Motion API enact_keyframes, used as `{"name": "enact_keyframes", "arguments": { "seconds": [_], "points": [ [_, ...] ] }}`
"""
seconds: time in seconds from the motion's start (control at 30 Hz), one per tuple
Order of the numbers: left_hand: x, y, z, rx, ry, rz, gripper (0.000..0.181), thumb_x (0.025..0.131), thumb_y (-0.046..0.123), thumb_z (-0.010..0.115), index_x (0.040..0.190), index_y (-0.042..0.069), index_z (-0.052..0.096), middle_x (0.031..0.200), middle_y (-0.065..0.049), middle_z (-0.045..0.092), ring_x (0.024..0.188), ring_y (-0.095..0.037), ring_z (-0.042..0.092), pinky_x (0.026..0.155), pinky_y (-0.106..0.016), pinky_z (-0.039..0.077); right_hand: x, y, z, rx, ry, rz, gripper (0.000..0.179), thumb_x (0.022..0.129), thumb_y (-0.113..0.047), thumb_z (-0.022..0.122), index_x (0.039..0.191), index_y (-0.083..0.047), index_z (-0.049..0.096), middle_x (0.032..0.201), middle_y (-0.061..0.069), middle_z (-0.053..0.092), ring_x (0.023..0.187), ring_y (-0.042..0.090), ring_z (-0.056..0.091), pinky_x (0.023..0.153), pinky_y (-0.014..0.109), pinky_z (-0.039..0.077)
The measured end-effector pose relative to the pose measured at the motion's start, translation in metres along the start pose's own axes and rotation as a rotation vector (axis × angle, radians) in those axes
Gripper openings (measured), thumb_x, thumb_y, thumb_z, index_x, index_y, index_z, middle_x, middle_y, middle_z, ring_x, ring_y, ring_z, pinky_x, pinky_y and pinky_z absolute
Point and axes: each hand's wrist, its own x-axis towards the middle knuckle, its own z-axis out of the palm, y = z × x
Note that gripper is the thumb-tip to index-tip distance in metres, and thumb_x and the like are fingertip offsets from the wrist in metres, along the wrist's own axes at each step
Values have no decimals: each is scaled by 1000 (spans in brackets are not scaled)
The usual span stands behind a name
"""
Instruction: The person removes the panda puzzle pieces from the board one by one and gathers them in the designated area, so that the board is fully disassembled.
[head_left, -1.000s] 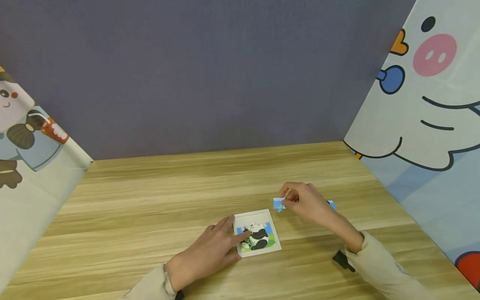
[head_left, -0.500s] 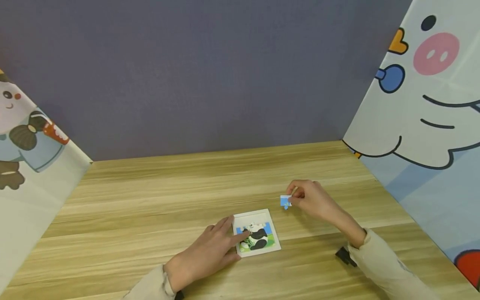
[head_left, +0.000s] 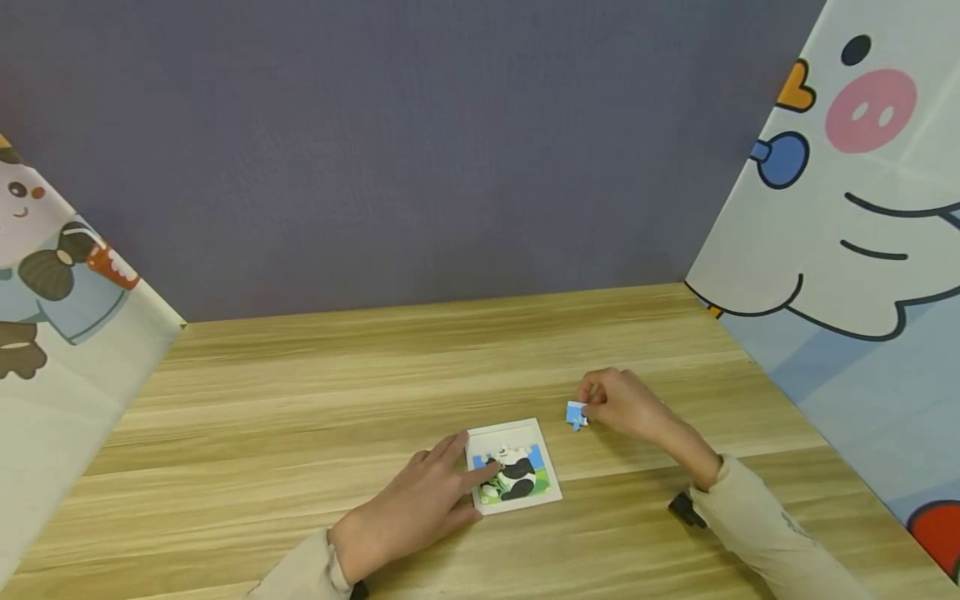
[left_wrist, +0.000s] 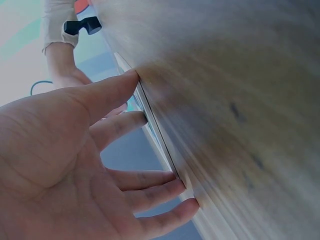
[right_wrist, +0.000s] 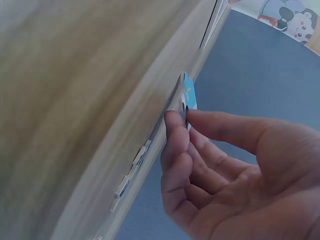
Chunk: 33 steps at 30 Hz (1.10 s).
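My right hand (head_left: 626, 406) pinches a blue jigsaw piece (head_left: 576, 413) between thumb and fingertips, to the right of a white puzzle tray (head_left: 557, 482). The right wrist view shows this piece (right_wrist: 190, 95) tilted up, close over the table. In the tray lies a partly assembled panda picture (head_left: 517, 477), filling the nearer part; the bare white base shows along the far side. My left hand (head_left: 420, 505) lies at the tray's left side with fingers extended. Its index finger reaches over the panda picture. In the left wrist view, the thumb and fingertips (left_wrist: 192, 205) touch along the tray's edge.
Loose jigsaw pieces (right_wrist: 131, 175) lie on the wooden table (head_left: 315, 400) beside my right hand, mostly hidden behind it in the head view. A grey panel (head_left: 435, 150) stands at the back. Cartoon-printed walls (head_left: 840, 242) flank both sides.
My right hand has shifted a little right, then slightly back towards the person, carrying the jigsaw piece, whose angle has changed. The left hand and tray have stayed still.
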Motion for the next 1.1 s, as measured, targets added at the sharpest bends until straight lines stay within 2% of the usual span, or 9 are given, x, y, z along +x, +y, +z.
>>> {"name": "enact_keyframes", "arguments": {
  "seconds": [0.2, 0.47, 0.7, 0.97, 1.1],
  "points": [
    [0, 1, -1, -10, -2, -4, 53, 93, 39, 70, 142, 26, 57, 146, -28, 44, 134, -39, 45, 90, -55, 51, 1, 3, 3, -6, -10, 10, 8, 88, 1, 71, 90, -6, 68, 75, -1, 68, 67, 12, 61, 59, 29, 49],
    [0, 1, -2, -17, -11, -4, 52, 93, 39, 69, 142, 26, 57, 146, -29, 43, 134, -40, 45, 91, -56, 51, 1, 2, 3, -18, -20, -20, 9, 88, 2, 70, 91, -6, 72, 78, 1, 69, 69, 12, 61, 60, 30, 49],
    [2, 0, -3, -29, -33, -2, 53, 93, 40, 69, 143, 27, 56, 147, -29, 42, 135, -40, 44, 91, -57, 50, -3, 3, 1, -40, 4, -20, 13, 90, 2, 68, 95, -7, 76, 84, 1, 71, 74, 14, 63, 64, 32, 53],
    [2, -2, -2, -42, -48, -10, 55, 93, 43, 68, 144, 27, 55, 149, -29, 41, 136, -39, 43, 93, -58, 49, -6, -10, 1, -72, 67, -83, 12, 91, -2, 67, 100, -3, 75, 78, 0, 70, 63, 9, 56, 60, 29, 49],
    [1, -2, -3, -43, -52, -15, 55, 93, 43, 68, 145, 27, 54, 149, -28, 40, 137, -39, 42, 94, -58, 48, -9, -19, 3, -76, 69, -106, 13, 91, -2, 68, 102, -2, 74, 82, -1, 70, 70, 10, 61, 64, 29, 53]
  ]
}}
